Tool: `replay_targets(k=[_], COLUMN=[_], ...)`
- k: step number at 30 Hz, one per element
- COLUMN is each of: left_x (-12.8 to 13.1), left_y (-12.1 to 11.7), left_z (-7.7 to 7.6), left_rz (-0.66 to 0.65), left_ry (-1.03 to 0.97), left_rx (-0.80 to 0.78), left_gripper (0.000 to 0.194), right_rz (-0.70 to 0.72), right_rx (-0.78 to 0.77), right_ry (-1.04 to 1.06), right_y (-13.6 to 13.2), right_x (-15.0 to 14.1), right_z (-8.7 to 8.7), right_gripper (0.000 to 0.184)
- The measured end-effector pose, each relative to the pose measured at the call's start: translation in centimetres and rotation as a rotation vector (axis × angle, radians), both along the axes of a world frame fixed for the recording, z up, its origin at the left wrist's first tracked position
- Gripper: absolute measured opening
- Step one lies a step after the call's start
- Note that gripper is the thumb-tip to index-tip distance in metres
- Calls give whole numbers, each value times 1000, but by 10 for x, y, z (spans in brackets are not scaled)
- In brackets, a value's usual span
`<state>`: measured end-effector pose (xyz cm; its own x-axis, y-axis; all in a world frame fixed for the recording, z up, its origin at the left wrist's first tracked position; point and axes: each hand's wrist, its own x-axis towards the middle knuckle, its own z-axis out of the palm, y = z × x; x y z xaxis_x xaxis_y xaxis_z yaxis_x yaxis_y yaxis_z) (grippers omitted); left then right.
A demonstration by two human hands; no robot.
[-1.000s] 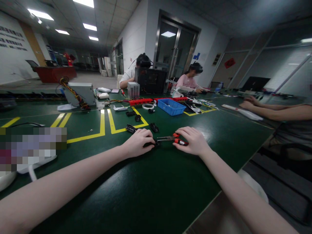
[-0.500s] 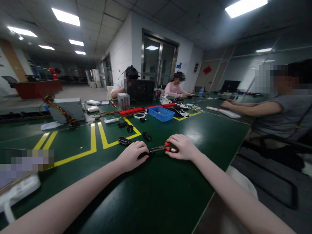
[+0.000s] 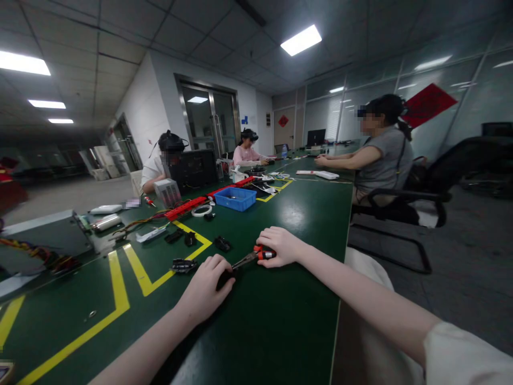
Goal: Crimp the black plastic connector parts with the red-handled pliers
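Note:
My right hand (image 3: 277, 246) is closed round the red and black handles of a pair of long-nose pliers (image 3: 245, 260). The jaws point left, toward my left hand (image 3: 210, 283), whose fingers are curled round a small black part (image 3: 225, 278). The plier tips meet this part; my fingers cover most of it, so its kind is unclear. Just beyond my left hand lie a ribbed black piece (image 3: 184, 266) and another small black piece (image 3: 222, 244). Two further black pieces (image 3: 189, 238) rest inside the yellow tape corner.
A blue tray (image 3: 235, 200) stands ahead on the green table (image 3: 288, 321), beside a red strip (image 3: 188, 207) and a white cable coil (image 3: 201, 212). At left is a metal case (image 3: 48, 240) with coloured wires. A person (image 3: 380, 155) sits at right; two others sit farther back.
My view has swung to the right, so the tabletop things appear farther left. Both hands keep their holds on the pliers and the black part.

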<state>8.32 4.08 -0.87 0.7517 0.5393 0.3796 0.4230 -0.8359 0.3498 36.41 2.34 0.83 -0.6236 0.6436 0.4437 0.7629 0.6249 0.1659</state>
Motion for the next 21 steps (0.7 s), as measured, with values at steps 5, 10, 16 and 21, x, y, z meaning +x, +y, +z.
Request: replay_targets(k=[5,10,16,21], left_x=[0,1,0,-1], left_y=[-1,-2,0,2], left_z=[1,4,1,-2], left_rz=[7,1,-11,-14], left_ry=[5,18,21,1], left_rx=[-24,-22,-22,-58], left_gripper=[6,10,14,11], right_rz=[17,36,29,32], right_rx=[40,52,43,35], right_ry=[4,5,22,23], right_y=[2,2,2,2], right_x=[0,1,2,1], right_z=[0,1,-2,-3], right_gripper=[40,41,40,39])
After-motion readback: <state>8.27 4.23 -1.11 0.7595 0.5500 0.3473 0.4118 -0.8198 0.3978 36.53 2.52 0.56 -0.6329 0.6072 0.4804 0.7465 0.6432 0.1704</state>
